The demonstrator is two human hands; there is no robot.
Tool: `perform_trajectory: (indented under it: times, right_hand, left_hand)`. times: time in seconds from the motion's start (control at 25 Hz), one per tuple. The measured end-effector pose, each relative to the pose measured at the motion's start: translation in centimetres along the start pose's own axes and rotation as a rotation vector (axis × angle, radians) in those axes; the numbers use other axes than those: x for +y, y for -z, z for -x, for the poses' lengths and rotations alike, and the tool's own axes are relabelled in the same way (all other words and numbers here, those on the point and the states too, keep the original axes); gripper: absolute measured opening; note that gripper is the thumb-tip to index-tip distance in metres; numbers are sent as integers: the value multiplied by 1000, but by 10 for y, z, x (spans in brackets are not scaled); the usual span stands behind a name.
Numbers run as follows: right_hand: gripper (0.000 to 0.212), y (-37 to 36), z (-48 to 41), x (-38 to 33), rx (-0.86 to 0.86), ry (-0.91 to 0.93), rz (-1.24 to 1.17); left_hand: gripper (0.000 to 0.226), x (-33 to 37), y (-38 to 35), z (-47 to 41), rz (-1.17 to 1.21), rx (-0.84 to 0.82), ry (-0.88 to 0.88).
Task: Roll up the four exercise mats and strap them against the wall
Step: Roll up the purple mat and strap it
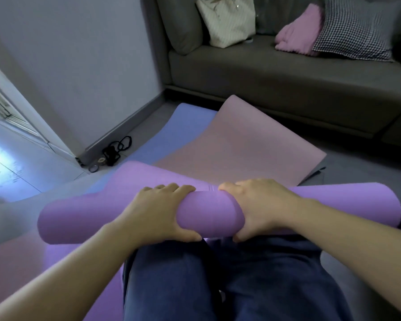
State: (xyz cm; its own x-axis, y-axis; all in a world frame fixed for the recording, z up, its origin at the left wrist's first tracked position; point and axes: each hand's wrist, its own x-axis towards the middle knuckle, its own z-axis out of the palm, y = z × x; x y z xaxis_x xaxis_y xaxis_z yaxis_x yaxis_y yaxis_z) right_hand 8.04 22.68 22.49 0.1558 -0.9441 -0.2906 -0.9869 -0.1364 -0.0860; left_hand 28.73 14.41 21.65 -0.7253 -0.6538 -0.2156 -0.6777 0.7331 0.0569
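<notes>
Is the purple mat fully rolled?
Partly: the left hand and right hand hold the purple mat as a roll; its far end lies flat.

Dim, soft-focus room; glare floods the left doorway (0, 158); edges bend.

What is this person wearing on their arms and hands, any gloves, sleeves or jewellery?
Nothing that shows. The left hand and right hand are bare: no gloves, rings or watch visible. The left forearm and right forearm are uncovered to the picture's edge, so no sleeve is in view. The legs wear dark blue jeans.
</notes>
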Motion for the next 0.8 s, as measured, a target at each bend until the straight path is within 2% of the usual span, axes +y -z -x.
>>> perform_trajectory:
  times: [0.08, 0.28, 0.4, 0.52, 0.64, 0.72, 0.8]
  right_hand:
    - [72, 18, -8, -1, -109, 29, -32]
    - [74, 63, -3, -3, -293, 50, -210]
    - [59, 52, 12, -14, -408, 87, -225]
    - [59, 25, 14, -20, -462, 90, -249]
    - [81, 19, 26, -17, -375, 35, -253]
    - [99, 17, 43, -18, -177, 56, -68]
    - [109, 6, 56, -28, -43, 90, 129]
  left_hand:
    - [90, 1, 3, 10, 18, 59, 5]
    - [80, -8, 48, 24, 167, -67, 30]
    - [79, 3, 38, 42, 198, -176, 22]
    - [73, 11, 14, 48, 233, -255, 25]
    - [64, 7, 10, 40, 329, -341, 58]
    - [59, -2, 9, 27, 347, -418, 26]
    - [60, -6, 16, 16, 345, -515, 45]
